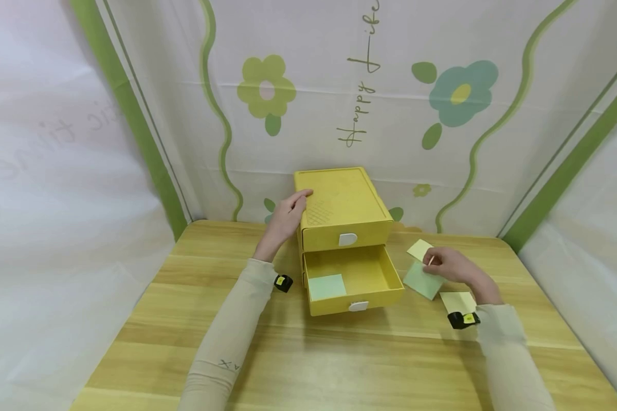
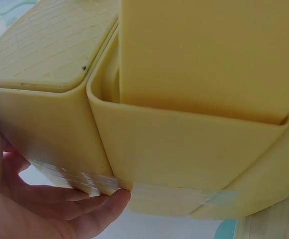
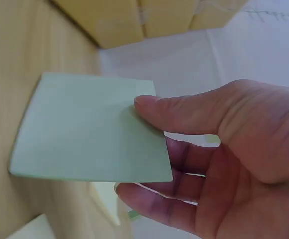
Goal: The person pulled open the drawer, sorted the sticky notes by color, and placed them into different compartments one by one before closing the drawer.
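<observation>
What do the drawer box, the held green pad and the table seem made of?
Drawer box: probably matte plastic, judging by its molded, rounded edges. Green pad: likely matte paper, thin and crisp-cornered. Table: wood or wood-look laminate, slight sheen; grain streaks show.

Behind the wood-grain table [image 1: 339, 357] hangs a white curtain [image 1: 308, 137], printed flowers [image 1: 455, 114] dotted across it, green bands [image 1: 133, 117] slanting down both sides!

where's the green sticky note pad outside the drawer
In the head view, the green sticky note pad is right of the open drawer, pinched in the right-hand grip between two yellow pads.
</observation>
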Available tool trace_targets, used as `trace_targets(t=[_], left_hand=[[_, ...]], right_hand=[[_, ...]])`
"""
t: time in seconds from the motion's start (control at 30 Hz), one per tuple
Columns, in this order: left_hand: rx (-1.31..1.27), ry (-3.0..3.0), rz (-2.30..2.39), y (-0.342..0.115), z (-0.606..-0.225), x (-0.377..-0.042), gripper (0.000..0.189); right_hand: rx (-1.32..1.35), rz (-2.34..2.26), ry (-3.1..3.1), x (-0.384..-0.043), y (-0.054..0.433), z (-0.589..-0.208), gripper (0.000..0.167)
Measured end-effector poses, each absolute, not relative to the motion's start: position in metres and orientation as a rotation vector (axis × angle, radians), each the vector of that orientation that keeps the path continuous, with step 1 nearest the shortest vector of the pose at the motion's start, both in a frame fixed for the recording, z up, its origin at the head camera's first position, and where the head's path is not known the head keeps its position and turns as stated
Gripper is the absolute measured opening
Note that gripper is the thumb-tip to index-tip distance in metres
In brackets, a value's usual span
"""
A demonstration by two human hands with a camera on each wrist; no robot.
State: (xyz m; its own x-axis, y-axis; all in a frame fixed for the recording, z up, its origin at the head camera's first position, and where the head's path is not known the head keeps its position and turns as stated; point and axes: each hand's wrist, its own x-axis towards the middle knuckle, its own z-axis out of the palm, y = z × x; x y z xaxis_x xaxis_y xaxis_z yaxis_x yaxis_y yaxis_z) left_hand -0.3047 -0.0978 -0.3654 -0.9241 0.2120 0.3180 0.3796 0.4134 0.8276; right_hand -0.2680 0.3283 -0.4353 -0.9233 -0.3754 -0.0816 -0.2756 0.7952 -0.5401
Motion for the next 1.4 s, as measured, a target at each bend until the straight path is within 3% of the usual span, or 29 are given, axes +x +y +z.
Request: trace_targets(t=[0.6, 0.97, 1.4], left_hand=[[-0.534, -2.49, -1.545, -0.097, -0.366, -0.305, 0.045], [-0.531, -2.5, -1.527, -0.097, -0.367, -0.307, 0.045], [-0.514, -2.48, -1.532, -0.096, -0.369, -0.307, 0.045]], right_hand=[[-0.527, -1.159, 2.887, -0.253, 0.311, -0.394, 0.021], [-0.448, -1.508, 2.878, -0.245, 0.306, -0.387, 0.025], [-0.275, -1.928, 2.802, -0.242, 0.302, -0.373, 0.006]])
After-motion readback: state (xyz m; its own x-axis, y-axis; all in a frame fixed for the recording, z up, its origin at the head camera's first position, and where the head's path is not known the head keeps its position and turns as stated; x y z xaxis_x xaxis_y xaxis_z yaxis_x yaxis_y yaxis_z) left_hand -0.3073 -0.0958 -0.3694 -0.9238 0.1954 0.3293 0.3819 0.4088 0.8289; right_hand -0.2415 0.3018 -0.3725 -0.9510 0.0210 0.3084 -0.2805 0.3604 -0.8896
